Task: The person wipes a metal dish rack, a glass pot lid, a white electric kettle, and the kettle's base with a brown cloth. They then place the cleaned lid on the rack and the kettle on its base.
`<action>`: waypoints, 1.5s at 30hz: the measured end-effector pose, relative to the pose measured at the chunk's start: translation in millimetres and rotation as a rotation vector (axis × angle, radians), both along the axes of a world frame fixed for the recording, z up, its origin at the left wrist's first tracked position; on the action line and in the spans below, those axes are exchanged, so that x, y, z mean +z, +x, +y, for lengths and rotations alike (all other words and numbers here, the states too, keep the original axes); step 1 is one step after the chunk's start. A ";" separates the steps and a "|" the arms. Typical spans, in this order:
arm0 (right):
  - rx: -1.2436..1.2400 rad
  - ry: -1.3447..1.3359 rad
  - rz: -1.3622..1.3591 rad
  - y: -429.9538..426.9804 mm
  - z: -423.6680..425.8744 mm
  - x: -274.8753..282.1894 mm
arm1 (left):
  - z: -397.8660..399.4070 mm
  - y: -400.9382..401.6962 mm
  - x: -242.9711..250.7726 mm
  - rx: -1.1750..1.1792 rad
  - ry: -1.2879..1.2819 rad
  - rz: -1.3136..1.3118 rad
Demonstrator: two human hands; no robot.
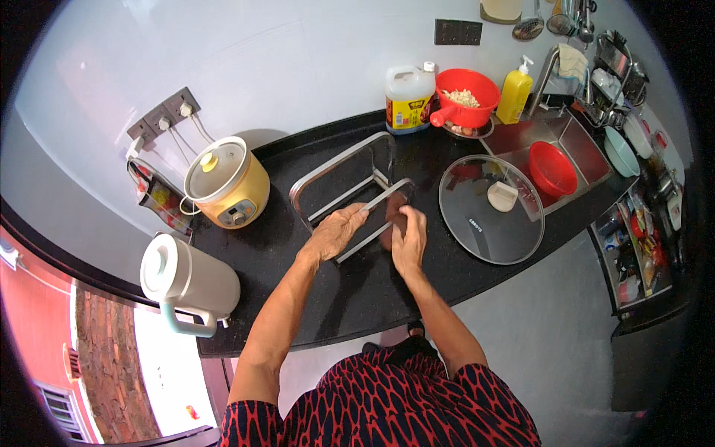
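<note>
A metal frame rack (337, 172) with two rounded hoops stands on the black countertop (313, 304). My left hand (338, 230) grips the top rail of its nearer hoop, thumb along the bar. A reddish-brown cloth (396, 211) is bunched in my right hand (410, 237), held around or against the right end of the same hoop. The fingers hide part of the cloth and the bar under it. To the right of my right hand, a large glass lid (480, 234) with a pale knob lies flat on the counter.
A yellow electric stew pot (240, 184) and a white soy-milk maker (192, 279) stand at left. Along the wall are a plastic jug (409, 92), a red strainer (475, 114) holding pale pieces and a yellow pump bottle (514, 92). The sink (584, 145) contains a red basin (550, 167).
</note>
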State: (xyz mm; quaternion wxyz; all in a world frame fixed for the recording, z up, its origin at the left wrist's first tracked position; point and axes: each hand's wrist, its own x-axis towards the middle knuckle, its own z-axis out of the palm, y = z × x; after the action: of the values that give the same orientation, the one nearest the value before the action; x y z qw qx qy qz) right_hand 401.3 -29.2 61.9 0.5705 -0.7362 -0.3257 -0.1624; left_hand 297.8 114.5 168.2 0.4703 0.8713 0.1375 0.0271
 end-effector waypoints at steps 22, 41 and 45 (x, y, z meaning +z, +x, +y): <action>0.280 -0.423 -0.433 -37.1 4.5 -13.4 | -9.9 -5.2 9.5 0.143 -0.177 0.063; 0.040 -0.588 0.172 -31.5 10.9 -15.3 | -7.7 -1.4 7.0 0.086 -0.177 0.079; 0.391 -0.483 0.374 -34.2 -8.3 -14.9 | -4.7 -3.0 5.9 0.089 -0.161 0.093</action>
State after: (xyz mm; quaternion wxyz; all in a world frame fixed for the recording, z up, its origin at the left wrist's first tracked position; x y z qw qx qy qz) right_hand 367.1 -37.6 46.9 0.4502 -0.7905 -0.3795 0.1687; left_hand 294.8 109.8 174.1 0.5302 0.8241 0.1994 -0.0037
